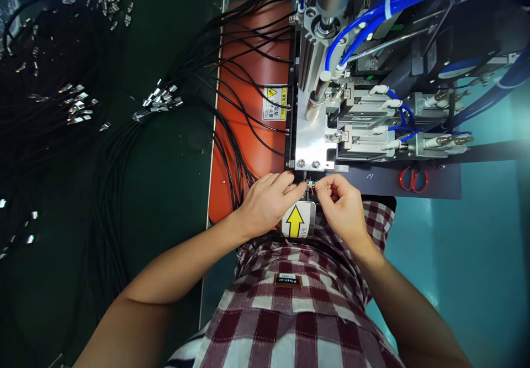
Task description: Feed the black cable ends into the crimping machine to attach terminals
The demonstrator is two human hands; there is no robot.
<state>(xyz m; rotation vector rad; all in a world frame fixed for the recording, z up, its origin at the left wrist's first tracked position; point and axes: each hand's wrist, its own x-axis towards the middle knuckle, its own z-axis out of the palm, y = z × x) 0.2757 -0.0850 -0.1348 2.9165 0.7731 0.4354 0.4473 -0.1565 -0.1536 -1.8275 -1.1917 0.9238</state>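
Observation:
My left hand (pixel 267 202) is closed at the near end of the machine, thumb and index finger pinched at a cable end whose black cable is mostly hidden by the hand. Thin coloured wires (pixel 311 185) fan out from that end, red, white and bluish strands among them. My right hand (pixel 342 205) pinches the tips of these wires between thumb and fingertips, from the right. Just beyond both hands sits the machine's metal plate (pixel 311 150). Below them is a label with a yellow arrow (pixel 295 221).
Several black cables (pixel 244 114) run over an orange cover (pixel 252 163) into the machine. Cable bundles with shiny metal connectors (pixel 161 96) lie on the dark green table (pixel 174 163) at left. Blue air hoses (pixel 372 20) and cylinders stand at right, near red-handled scissors (pixel 413 180).

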